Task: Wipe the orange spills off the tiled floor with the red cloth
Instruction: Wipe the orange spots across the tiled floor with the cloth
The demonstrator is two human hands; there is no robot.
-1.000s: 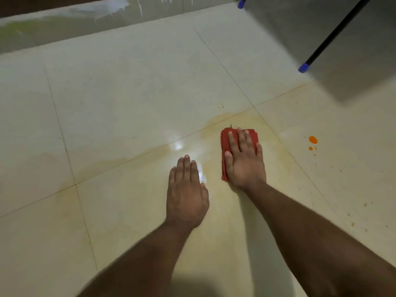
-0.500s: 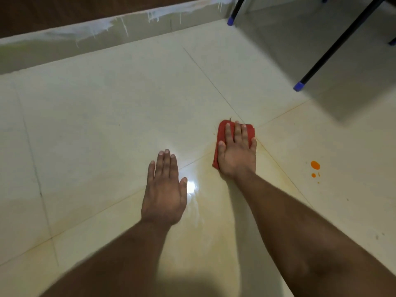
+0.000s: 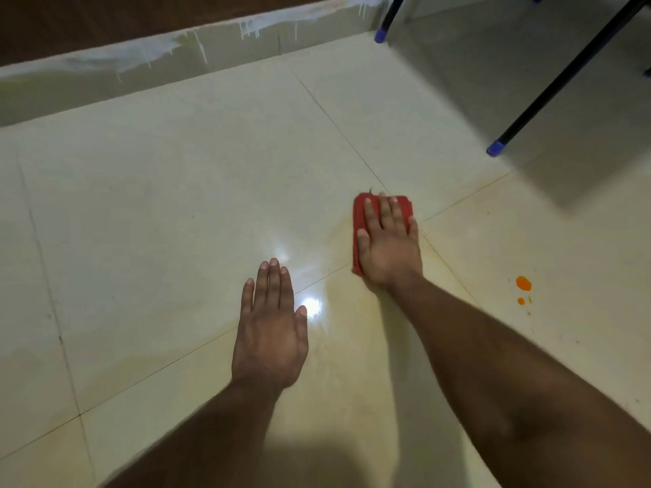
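Note:
My right hand (image 3: 389, 246) lies flat with straight fingers on the folded red cloth (image 3: 360, 220), pressing it onto the cream tiled floor (image 3: 176, 206) where tile joints meet. My left hand (image 3: 269, 332) rests flat on the floor, fingers straight, to the left and nearer me, holding nothing. A bright orange spill (image 3: 524, 283) with a smaller drop (image 3: 521, 301) beside it sits on the tile to the right of my right forearm. A faint yellowish smear (image 3: 352, 311) spreads over the floor around and below the cloth.
Two black furniture legs with blue caps stand at the upper right, one (image 3: 495, 149) close to the cloth, another (image 3: 379, 35) further back. A grey skirting with white paint drips (image 3: 176, 54) runs along the far wall. Tiny orange specks (image 3: 528, 313) dot the right tile.
The right hand and the cloth slid away from me, up to the tile joint crossing. The left hand stayed flat on the floor. The view tilted up, showing more wall and legs.

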